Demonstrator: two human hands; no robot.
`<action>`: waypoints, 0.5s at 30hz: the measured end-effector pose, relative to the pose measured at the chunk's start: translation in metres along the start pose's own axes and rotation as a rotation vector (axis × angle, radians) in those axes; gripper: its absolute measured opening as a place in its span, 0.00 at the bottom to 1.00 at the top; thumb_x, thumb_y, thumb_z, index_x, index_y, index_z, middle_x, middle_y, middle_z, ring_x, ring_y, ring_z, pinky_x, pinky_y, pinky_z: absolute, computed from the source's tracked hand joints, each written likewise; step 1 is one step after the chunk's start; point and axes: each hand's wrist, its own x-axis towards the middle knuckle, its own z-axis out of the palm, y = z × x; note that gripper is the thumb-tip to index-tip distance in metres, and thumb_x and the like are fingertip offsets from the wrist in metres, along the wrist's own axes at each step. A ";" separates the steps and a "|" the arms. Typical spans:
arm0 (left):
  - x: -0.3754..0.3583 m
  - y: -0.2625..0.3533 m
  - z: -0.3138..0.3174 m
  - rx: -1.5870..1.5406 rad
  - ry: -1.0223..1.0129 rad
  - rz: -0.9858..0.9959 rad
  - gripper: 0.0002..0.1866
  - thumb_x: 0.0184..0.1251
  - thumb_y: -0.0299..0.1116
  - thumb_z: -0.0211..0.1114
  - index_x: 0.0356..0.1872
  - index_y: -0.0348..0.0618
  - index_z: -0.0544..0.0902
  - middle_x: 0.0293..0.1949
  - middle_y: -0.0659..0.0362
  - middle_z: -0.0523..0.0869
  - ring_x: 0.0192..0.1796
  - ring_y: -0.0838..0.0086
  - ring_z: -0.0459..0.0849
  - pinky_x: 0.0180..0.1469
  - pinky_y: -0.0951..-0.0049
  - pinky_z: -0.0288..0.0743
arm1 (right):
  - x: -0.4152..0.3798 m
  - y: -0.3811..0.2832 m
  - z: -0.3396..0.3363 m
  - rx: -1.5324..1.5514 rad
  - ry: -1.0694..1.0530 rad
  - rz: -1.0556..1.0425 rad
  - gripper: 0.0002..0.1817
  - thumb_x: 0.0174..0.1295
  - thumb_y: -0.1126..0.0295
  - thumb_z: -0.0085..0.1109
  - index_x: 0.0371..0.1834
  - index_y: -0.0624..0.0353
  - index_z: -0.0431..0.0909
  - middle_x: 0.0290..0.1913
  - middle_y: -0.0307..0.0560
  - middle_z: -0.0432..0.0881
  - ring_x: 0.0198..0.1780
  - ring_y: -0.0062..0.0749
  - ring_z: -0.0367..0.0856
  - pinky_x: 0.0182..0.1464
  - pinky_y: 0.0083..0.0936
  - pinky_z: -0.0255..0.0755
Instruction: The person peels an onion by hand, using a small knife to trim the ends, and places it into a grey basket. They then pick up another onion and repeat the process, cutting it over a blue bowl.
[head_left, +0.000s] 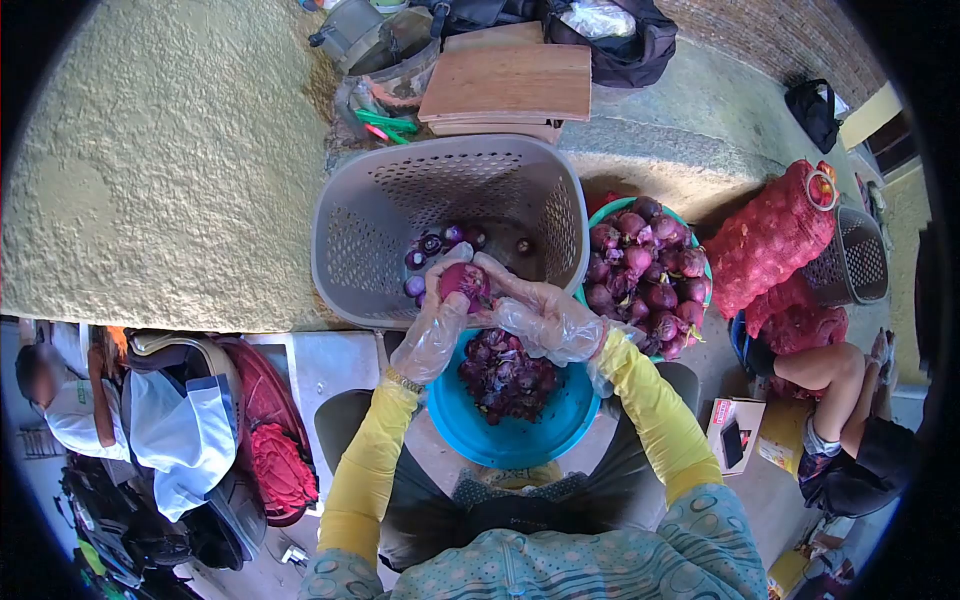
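The left hand, clear-gloved, closes around a round purple-red onion above the near side of the grey perforated plastic basket. The right hand, half-curled, adjoins it, grip partly hidden. Red print on the flat cardboard carton is illegible.

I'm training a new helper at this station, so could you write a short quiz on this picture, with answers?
1. Multiple choice: what colour is the basin that holds the loose onion skins?
A) Green
B) Blue
C) Red

2. True or false: the left hand and the right hand both wear clear gloves.

3. Short answer: what does the left hand grip by the grey basket?

Key:
1. B
2. True
3. A purple onion
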 end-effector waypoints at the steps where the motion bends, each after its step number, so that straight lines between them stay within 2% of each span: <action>1: 0.000 -0.001 0.000 0.036 0.028 0.027 0.46 0.74 0.67 0.56 0.80 0.46 0.55 0.77 0.55 0.59 0.76 0.64 0.64 0.75 0.60 0.65 | -0.001 0.000 -0.001 -0.030 0.022 0.039 0.36 0.80 0.66 0.52 0.87 0.46 0.48 0.61 0.31 0.79 0.38 0.09 0.70 0.40 0.10 0.70; 2: 0.001 -0.002 0.000 0.073 0.055 0.054 0.47 0.73 0.69 0.56 0.80 0.46 0.55 0.77 0.54 0.59 0.76 0.64 0.64 0.75 0.61 0.66 | 0.000 0.002 -0.001 -0.029 0.021 0.039 0.36 0.80 0.66 0.52 0.87 0.46 0.48 0.61 0.31 0.79 0.38 0.09 0.70 0.40 0.10 0.70; 4: 0.003 -0.004 0.000 0.140 0.077 0.105 0.49 0.71 0.71 0.56 0.79 0.45 0.56 0.76 0.54 0.60 0.75 0.65 0.65 0.73 0.61 0.67 | -0.001 0.007 -0.002 -0.026 0.016 0.040 0.37 0.80 0.66 0.52 0.87 0.44 0.47 0.60 0.28 0.78 0.31 0.06 0.61 0.29 0.09 0.61; 5: 0.003 -0.005 0.000 0.207 0.099 0.155 0.50 0.70 0.72 0.57 0.79 0.45 0.57 0.76 0.54 0.61 0.74 0.65 0.67 0.72 0.62 0.68 | -0.001 0.007 -0.003 -0.026 0.017 0.041 0.37 0.80 0.66 0.52 0.87 0.44 0.47 0.60 0.28 0.78 0.31 0.06 0.61 0.29 0.09 0.61; 6: 0.003 -0.007 -0.001 0.207 0.098 0.154 0.50 0.70 0.72 0.57 0.79 0.45 0.57 0.76 0.54 0.61 0.74 0.65 0.67 0.72 0.62 0.68 | -0.001 0.005 -0.004 -0.036 -0.005 0.044 0.37 0.80 0.66 0.53 0.87 0.44 0.47 0.61 0.30 0.79 0.35 0.07 0.66 0.34 0.10 0.66; 7: 0.003 -0.009 -0.002 0.128 0.072 0.188 0.42 0.75 0.63 0.57 0.77 0.43 0.58 0.75 0.54 0.62 0.72 0.66 0.69 0.69 0.63 0.72 | -0.001 0.003 -0.004 -0.046 -0.025 0.046 0.37 0.80 0.66 0.53 0.87 0.45 0.46 0.62 0.31 0.79 0.39 0.07 0.71 0.39 0.10 0.70; 8: 0.003 -0.010 -0.002 0.048 0.046 0.221 0.35 0.80 0.54 0.57 0.75 0.42 0.60 0.75 0.54 0.62 0.70 0.67 0.71 0.66 0.64 0.76 | -0.001 0.004 -0.003 -0.046 -0.023 0.046 0.37 0.80 0.66 0.53 0.87 0.45 0.46 0.62 0.31 0.79 0.39 0.07 0.71 0.39 0.10 0.70; 10: 0.000 -0.005 0.000 -0.010 0.050 0.167 0.35 0.80 0.55 0.56 0.75 0.42 0.60 0.73 0.54 0.64 0.68 0.67 0.73 0.64 0.64 0.78 | 0.002 0.004 0.000 -0.036 -0.020 -0.053 0.37 0.80 0.66 0.53 0.87 0.48 0.46 0.66 0.36 0.78 0.55 0.13 0.76 0.56 0.16 0.73; 11: -0.001 -0.003 0.000 -0.066 0.056 0.111 0.35 0.80 0.56 0.56 0.75 0.42 0.61 0.72 0.54 0.66 0.67 0.67 0.75 0.62 0.64 0.79 | 0.002 0.004 -0.001 -0.037 -0.021 -0.053 0.37 0.80 0.66 0.53 0.87 0.48 0.46 0.66 0.36 0.78 0.55 0.13 0.76 0.56 0.16 0.73; 13: -0.001 0.000 -0.004 -0.055 0.021 0.101 0.34 0.80 0.56 0.55 0.74 0.41 0.62 0.69 0.54 0.69 0.63 0.68 0.77 0.60 0.65 0.79 | 0.000 0.002 -0.003 -0.091 -0.022 0.032 0.38 0.80 0.67 0.53 0.87 0.52 0.45 0.70 0.40 0.74 0.66 0.19 0.72 0.69 0.21 0.65; 14: 0.000 0.002 -0.005 -0.043 -0.016 0.091 0.34 0.81 0.56 0.54 0.73 0.41 0.63 0.67 0.54 0.71 0.60 0.69 0.80 0.58 0.66 0.80 | 0.002 0.007 -0.004 -0.092 -0.023 0.032 0.38 0.80 0.67 0.53 0.87 0.52 0.45 0.70 0.40 0.74 0.66 0.19 0.72 0.69 0.21 0.65; 15: 0.002 0.006 -0.004 -0.043 -0.014 0.092 0.34 0.81 0.56 0.54 0.73 0.41 0.63 0.67 0.54 0.71 0.60 0.69 0.80 0.58 0.66 0.80 | 0.005 0.013 -0.006 -0.116 -0.039 -0.059 0.38 0.80 0.67 0.53 0.87 0.53 0.45 0.71 0.40 0.74 0.65 0.19 0.72 0.68 0.21 0.65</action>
